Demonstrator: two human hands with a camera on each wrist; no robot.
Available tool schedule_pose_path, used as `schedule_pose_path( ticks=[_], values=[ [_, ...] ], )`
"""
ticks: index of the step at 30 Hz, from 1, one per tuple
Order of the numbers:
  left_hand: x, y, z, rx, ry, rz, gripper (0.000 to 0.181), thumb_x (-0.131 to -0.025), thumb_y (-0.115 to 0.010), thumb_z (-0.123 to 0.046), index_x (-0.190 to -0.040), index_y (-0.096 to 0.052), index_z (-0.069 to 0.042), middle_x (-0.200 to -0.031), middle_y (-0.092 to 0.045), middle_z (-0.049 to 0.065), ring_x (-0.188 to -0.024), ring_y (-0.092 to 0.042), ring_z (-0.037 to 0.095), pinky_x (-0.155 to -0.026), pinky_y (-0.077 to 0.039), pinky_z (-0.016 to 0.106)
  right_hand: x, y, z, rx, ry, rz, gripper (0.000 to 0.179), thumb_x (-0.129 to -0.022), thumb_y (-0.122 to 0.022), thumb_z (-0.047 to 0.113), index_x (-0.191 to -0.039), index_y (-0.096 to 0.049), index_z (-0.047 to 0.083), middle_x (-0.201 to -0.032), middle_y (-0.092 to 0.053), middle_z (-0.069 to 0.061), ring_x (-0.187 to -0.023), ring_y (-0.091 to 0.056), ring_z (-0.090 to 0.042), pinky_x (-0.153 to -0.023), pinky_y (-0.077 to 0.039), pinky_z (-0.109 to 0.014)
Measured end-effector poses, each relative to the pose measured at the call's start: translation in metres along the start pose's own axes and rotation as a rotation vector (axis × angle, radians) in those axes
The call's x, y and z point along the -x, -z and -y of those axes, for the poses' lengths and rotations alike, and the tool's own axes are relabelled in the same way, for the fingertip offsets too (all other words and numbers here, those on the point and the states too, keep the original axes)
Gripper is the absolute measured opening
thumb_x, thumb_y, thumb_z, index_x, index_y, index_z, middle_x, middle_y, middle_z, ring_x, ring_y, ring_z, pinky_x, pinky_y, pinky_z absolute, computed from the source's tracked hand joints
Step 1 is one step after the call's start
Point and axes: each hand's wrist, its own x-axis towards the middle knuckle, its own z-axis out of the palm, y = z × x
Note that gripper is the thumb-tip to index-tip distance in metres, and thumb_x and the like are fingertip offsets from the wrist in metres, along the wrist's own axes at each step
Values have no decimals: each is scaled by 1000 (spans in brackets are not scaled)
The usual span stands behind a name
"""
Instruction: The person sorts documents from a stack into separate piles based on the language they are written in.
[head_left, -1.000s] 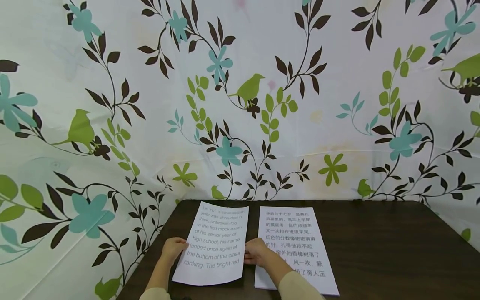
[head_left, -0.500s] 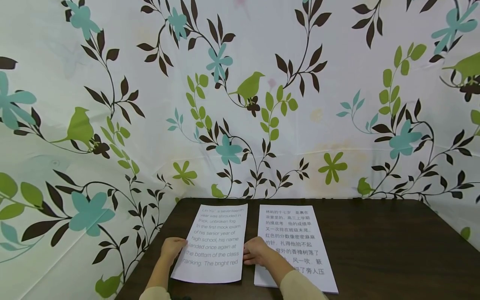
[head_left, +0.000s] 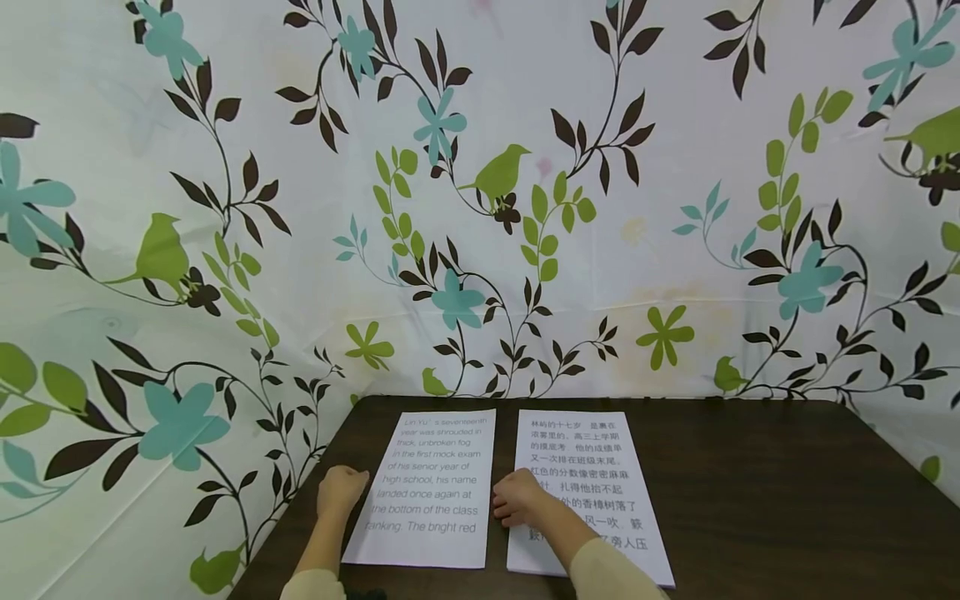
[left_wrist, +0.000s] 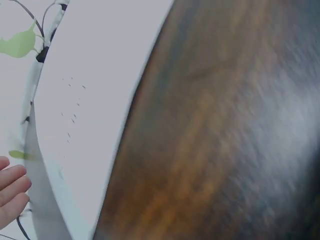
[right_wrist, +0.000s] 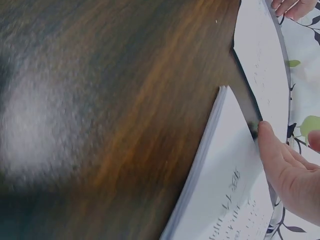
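Note:
A printed sheet of English text (head_left: 427, 487) lies flat on the dark table. Beside its left edge is my left hand (head_left: 339, 492), which the left wrist view shows with loosely extended fingers (left_wrist: 15, 187) a little apart from the paper. A stack of sheets with Chinese text (head_left: 577, 450) lies to the right; its layered edge shows in the right wrist view. My right hand (head_left: 519, 497) hovers over the left side of that stack, near the English sheet's right edge. Its fingers bend loosely and hold nothing, and it hides part of the Chinese text.
Dark wood-grain table (head_left: 787, 492) extends to the right of the papers. A narrow strip of tabletop separates the sheet from the stack. Behind the table hangs a white cloth (head_left: 600, 333) patterned with leaves, flowers and birds.
The English sheet, earlier held by both edges and slightly curved, now lies flat. Both hands have let go of it; the left shifted slightly left and up, the right slightly right.

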Motion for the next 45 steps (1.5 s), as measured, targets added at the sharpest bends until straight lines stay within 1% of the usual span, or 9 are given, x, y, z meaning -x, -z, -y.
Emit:
schedule_pose_path(
  ticks=[7,9,13,16,19,22,27,34,45],
  values=[
    [-9,-12,-28,117,-38,-63,34,-80,-54,-21,-91,-58,10,-86,-58,23,-79,-52,39,-62,-41,45,5,24,15,26,28,-45,30,-84,-45,5,-103,-44,-18,-85,-55,-21,-76,-58,-32,-66,-48,-41],
    [-22,-26,-28,198,-48,-83,35,-80,-56,-24,-96,-59,8,-90,-58,22,-80,-52,39,-62,-41,45,4,34,18,32,36,-53,32,-84,-46,7,-105,-43,-17,-87,-55,-21,-79,-57,-33,-67,-47,-41],
    [-75,-80,-1,277,-79,-156,33,-81,-56,-35,-93,-63,-5,-81,-60,7,-67,-53,21,-47,-39,29,3,56,23,43,45,-84,34,-84,-47,8,-109,-43,-15,-91,-54,-22,-81,-56,-33,-69,-47,-41],
    [-100,-110,5,358,-99,-188,29,-79,-57,-37,-92,-63,-11,-81,-60,1,-66,-55,12,-44,-36,21,2,73,28,51,48,-121,35,-85,-47,8,-111,-42,-15,-93,-54,-23,-82,-56,-33,-70,-46,-41],
    [-77,-95,-28,517,-116,-128,24,-78,-59,-26,-93,-63,-8,-82,-61,5,-68,-58,15,-46,-43,32,4,89,32,56,51,-157,35,-86,-46,10,-112,-43,-14,-97,-53,-24,-86,-55,-34,-73,-45,-42],
    [-36,-66,-75,629,-113,-66,21,-76,-60,-15,-91,-62,0,-80,-62,11,-68,-60,20,-54,-45,42,5,102,34,49,62,-184,36,-86,-45,11,-112,-42,-14,-99,-52,-26,-88,-54,-36,-75,-44,-43],
    [11,-43,-128,666,-112,7,22,-77,-57,-5,-93,-57,10,-86,-59,20,-76,-59,29,-62,-47,35,7,119,36,25,75,-211,36,-86,-45,12,-112,-42,-12,-103,-51,-27,-90,-53,-37,-76,-43,-45],
    [22,-57,-149,654,-94,119,25,-79,-54,-6,-97,-56,10,-90,-58,19,-82,-57,33,-66,-47,35,12,144,33,14,62,-240,39,-87,-44,15,-115,-39,-11,-107,-48,-28,-92,-51,-37,-80,-40,-47],
    [29,-90,-161,669,-61,187,25,-76,-57,-7,-94,-57,10,-84,-59,17,-76,-59,32,-66,-47,42,19,171,22,13,29,-324,43,-87,-44,15,-119,-35,-13,-104,-49,-26,-88,-52,-35,-76,-42,-45]
  ],
)
